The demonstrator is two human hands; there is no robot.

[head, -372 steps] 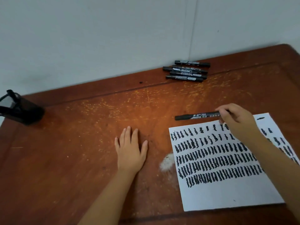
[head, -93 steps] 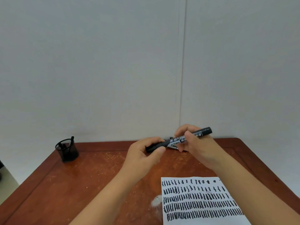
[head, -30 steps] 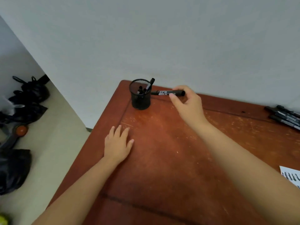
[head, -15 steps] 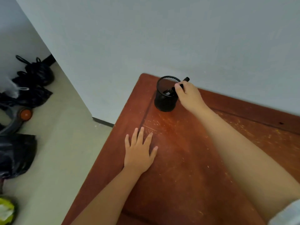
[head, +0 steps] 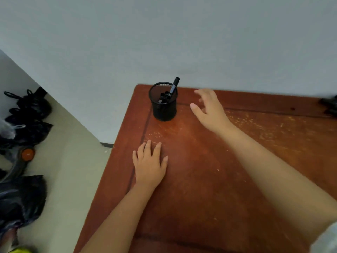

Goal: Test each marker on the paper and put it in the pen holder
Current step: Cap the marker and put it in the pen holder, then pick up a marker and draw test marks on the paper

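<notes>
Dropped into the mesh pen holder (head: pixel 165 105), the marker (head: pixel 174 86) leaves the right hand (head: pixel 209 108) released, left hand (head: pixel 149 165) flat on the surface (head: pixel 218 170); next, fetch another untested marker.

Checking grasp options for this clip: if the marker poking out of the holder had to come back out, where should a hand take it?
Pinch the marker's capped upper end, the only part above the holder's rim. It leans toward the wall against the far rim, so come from above and lift along its tilt.
</notes>
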